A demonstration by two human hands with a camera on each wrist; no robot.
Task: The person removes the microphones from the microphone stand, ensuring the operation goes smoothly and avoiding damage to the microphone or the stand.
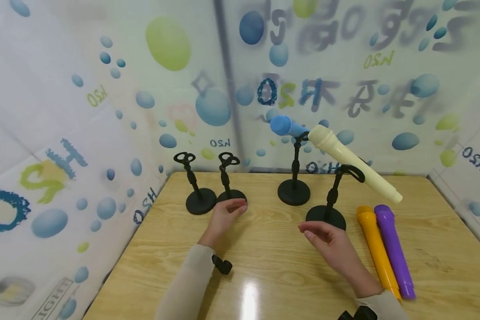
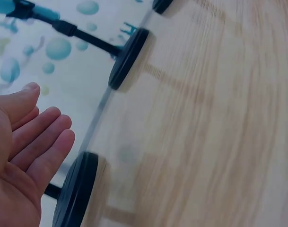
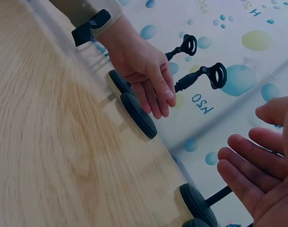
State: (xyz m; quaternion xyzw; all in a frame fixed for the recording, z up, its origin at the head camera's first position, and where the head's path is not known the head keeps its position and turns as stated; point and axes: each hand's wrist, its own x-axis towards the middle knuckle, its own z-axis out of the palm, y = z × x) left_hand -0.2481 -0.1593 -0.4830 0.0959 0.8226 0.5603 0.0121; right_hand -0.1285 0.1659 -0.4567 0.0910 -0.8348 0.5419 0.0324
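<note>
My left hand [image 1: 224, 218] hovers in front of a black microphone stand [image 1: 226, 178], holding nothing; its fingers are loosely bent. Left of that stand is another black stand [image 1: 192, 180], and both have bare clips. My right hand [image 1: 332, 246] is by the base of a third stand [image 1: 333, 195], its fingers relaxed and nothing in them. A cream microphone [image 1: 354, 162] sits tilted in that stand's clip. Behind it, a blue microphone [image 1: 288, 126] rests in the clip of a fourth stand [image 1: 295, 173]. The left hand [image 3: 141, 71] also shows in the right wrist view.
An orange microphone [image 1: 378, 251] and a purple microphone [image 1: 396, 253] lie side by side on the wooden table [image 1: 272, 249], right of my right hand. A patterned curtain [image 1: 240, 71] with bubbles and lettering encloses the table's back and sides.
</note>
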